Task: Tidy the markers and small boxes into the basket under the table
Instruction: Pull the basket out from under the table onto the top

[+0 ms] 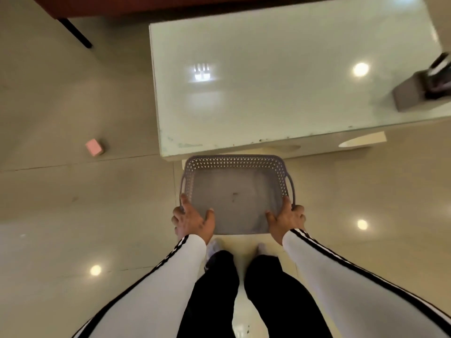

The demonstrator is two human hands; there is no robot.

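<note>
A grey perforated plastic basket [234, 167] with nothing in it is held in front of me, just at the near edge of the glass-topped table [280, 69]. My left hand [192, 222] grips its near left corner, thumb inside the rim. My right hand [286, 219] grips the near right corner by the side handle. A small pink box [94, 147] lies on the floor to the left of the table. A grey box [412, 93] holding dark items, possibly markers, stands at the table's right edge. No loose markers are visible.
A shiny tiled floor surrounds the table. A dark red piece of furniture [97, 6] with a black leg [75, 32] stands at the upper left. My legs and feet are right below the basket.
</note>
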